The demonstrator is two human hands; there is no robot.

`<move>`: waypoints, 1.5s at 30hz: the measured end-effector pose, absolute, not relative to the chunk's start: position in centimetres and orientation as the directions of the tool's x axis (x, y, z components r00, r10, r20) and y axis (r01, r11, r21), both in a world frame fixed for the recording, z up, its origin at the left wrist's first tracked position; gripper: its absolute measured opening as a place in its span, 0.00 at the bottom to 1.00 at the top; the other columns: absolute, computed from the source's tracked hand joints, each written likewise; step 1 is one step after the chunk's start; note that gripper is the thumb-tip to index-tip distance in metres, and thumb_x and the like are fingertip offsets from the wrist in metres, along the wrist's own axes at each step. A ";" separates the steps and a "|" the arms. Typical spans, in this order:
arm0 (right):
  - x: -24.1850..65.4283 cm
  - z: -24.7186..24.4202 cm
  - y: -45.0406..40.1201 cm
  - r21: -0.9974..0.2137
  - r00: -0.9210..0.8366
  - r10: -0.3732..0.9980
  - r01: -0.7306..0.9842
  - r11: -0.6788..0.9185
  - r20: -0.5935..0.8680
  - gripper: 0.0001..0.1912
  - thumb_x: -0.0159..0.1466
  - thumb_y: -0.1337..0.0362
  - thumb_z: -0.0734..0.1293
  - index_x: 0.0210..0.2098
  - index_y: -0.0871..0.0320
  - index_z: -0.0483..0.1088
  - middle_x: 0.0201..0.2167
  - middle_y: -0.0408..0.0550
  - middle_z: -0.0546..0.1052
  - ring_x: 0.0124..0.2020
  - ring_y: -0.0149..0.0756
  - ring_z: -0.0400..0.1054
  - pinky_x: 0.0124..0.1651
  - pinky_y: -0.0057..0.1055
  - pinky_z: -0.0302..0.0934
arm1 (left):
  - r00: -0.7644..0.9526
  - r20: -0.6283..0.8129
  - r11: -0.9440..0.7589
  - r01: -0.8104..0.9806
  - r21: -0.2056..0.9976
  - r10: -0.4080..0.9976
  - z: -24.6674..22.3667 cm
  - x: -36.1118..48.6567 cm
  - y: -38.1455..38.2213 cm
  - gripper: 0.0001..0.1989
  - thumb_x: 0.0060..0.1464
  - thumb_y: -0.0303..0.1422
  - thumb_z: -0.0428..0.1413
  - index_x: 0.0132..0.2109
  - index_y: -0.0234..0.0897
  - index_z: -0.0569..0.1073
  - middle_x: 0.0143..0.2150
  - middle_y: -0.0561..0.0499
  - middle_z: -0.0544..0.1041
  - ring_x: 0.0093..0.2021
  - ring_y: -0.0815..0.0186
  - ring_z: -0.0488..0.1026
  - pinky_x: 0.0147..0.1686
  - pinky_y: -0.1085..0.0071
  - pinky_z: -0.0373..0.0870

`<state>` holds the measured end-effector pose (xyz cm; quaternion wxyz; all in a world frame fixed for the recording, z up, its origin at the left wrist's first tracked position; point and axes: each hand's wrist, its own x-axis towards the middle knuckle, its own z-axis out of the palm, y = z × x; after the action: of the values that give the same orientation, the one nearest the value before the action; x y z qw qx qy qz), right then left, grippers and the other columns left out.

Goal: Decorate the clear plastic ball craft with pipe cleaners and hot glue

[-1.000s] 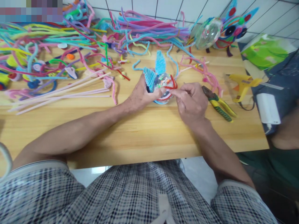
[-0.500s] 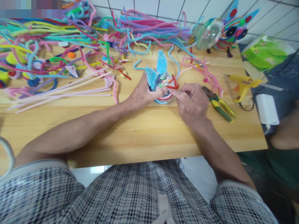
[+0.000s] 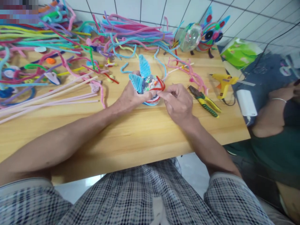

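The small blue-eared figure (image 3: 151,82) is held at the middle of the tabletop (image 3: 122,134), well in from the near edge. Two blue pipe-cleaner ears (image 3: 144,66) are already on, and a red pipe cleaner (image 3: 162,83) bends across its front. The left hand (image 3: 134,97) grips its side, fingers wrapped; the right hand (image 3: 179,101) has fingers drawn together at the red line, whether pinching it I cannot tell. Big black eyes (image 3: 208,36), as on the larger figure (image 3: 213,28) near the far right corner, appear lacking, though the left thumb hides part.

On the table (image 3: 126,137), pliers (image 3: 202,100) lie right of the craft figure (image 3: 150,83), left of the glue gun (image 3: 223,83).
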<state>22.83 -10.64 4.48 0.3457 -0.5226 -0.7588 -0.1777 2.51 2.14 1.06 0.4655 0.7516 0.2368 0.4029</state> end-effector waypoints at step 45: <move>19.9 5.7 -11.9 -0.505 0.108 0.753 0.802 0.320 0.649 0.09 0.75 0.63 0.72 0.47 0.47 0.87 0.39 0.44 0.88 0.36 0.37 0.81 0.42 0.37 0.77 | 0.427 0.369 -0.383 -0.057 0.922 0.825 1.9 2.8 -0.8 0.27 0.60 0.55 0.69 0.52 0.46 0.67 0.48 0.48 0.78 0.48 0.55 0.77 0.53 0.53 0.80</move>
<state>19.87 -11.91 5.70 0.4633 -0.5826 -0.6673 -0.0262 2.80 -0.79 1.88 0.4814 0.6942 0.2768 0.4580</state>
